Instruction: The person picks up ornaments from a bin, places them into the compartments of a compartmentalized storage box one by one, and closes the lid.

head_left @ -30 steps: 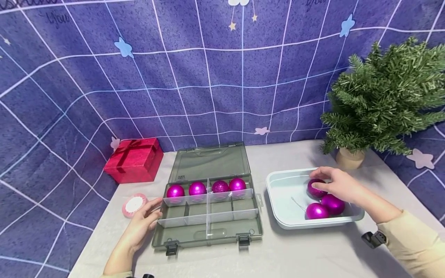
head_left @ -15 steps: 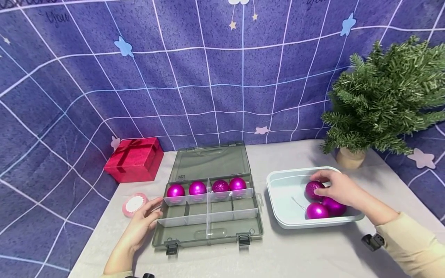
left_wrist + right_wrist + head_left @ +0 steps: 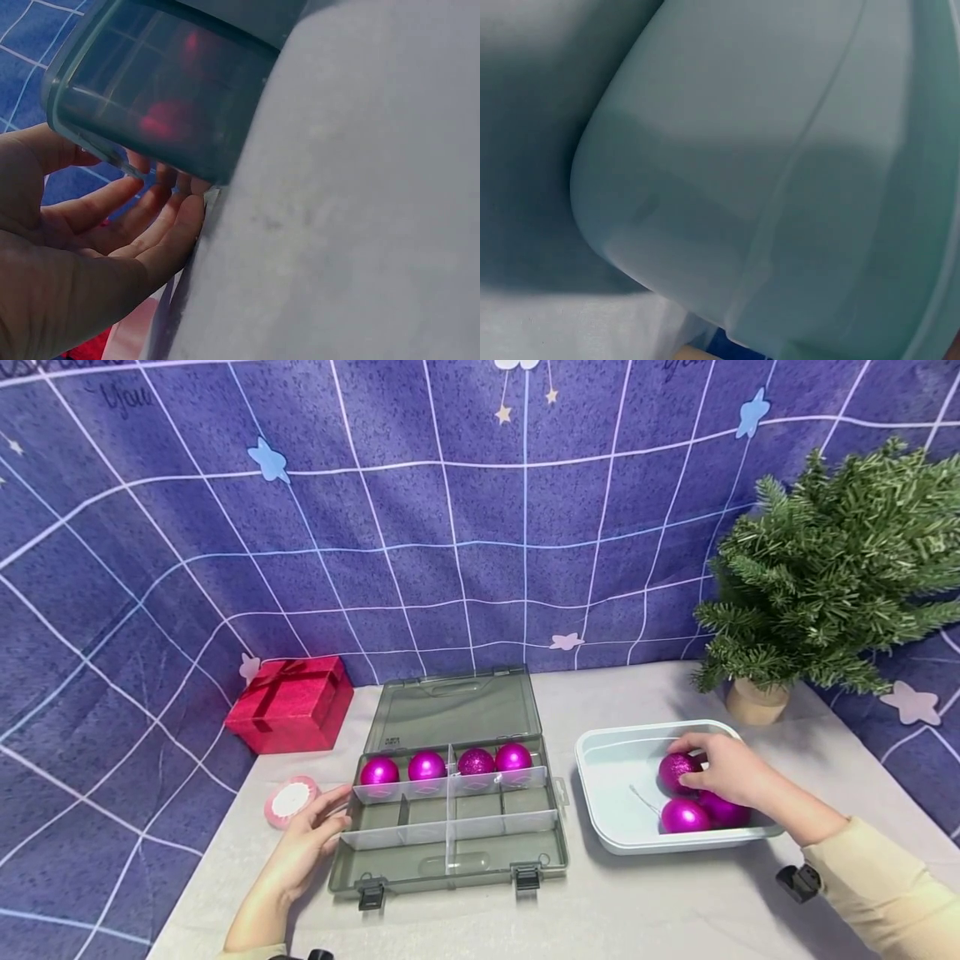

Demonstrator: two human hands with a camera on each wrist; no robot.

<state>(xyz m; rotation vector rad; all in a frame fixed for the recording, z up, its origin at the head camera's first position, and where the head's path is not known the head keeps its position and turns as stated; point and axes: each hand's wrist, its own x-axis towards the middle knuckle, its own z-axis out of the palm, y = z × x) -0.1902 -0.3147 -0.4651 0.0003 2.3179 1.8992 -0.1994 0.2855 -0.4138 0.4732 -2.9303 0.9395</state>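
Note:
My right hand [image 3: 731, 770] reaches over the pale blue tray [image 3: 617, 839] in the head view. Its thumb and fingers pinch a glittery magenta Christmas ball [image 3: 678, 772]. Two more magenta balls lie below it: a smoother one [image 3: 684, 816] and another [image 3: 722, 810] partly under the hand. My left hand [image 3: 303, 843] rests with relaxed fingers against the left side of a clear grey divided box [image 3: 390, 887], whose lid [image 3: 457, 714] is folded back. Several magenta balls [image 3: 426, 767] sit in the box's back row. In the left wrist view, fingertips [image 3: 191, 206] lie along the box's side.
A red gift box [image 3: 288, 706] stands at the back left, and a pink ribbon roll [image 3: 290, 802] lies beside my left hand. At the back right, a small artificial Christmas tree [image 3: 825, 585] leans over the table past the tray. The right wrist view shows mostly the tray's outer wall [image 3: 727, 150].
My right hand has drawn slightly down in the tray, and the glittery ball between its fingers has shifted a little left and toward me. The left hand and the divided box stay put.

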